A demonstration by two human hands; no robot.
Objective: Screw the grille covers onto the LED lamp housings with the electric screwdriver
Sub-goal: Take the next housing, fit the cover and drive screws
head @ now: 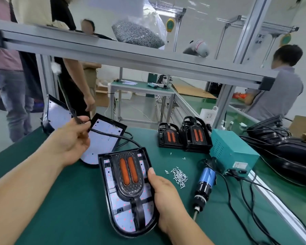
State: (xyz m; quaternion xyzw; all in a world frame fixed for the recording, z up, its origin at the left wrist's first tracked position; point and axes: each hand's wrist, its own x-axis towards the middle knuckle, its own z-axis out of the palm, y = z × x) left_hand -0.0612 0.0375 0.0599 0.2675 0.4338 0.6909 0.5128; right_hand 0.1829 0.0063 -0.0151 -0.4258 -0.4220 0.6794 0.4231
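step: grille cover (129, 175) seated, unscrewed | left hand (72, 138) pinches cable (117, 137), right hand (163, 193) grips housing (104, 184) | next: I'd grab screwdriver (204, 184), 3 o'clock

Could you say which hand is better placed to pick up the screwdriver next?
Probably right: the right hand, gripping the black lamp housing, is beside the blue electric screwdriver; the left hand pinches a black cable farther away.

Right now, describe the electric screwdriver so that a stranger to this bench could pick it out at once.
Start at the teal power box on the right of the green bench. Just in front of it, right of the loose screw pile, the electric screwdriver lies flat, bit toward the camera. It is the only cylindrical tool, with a blue band on a black barrel.
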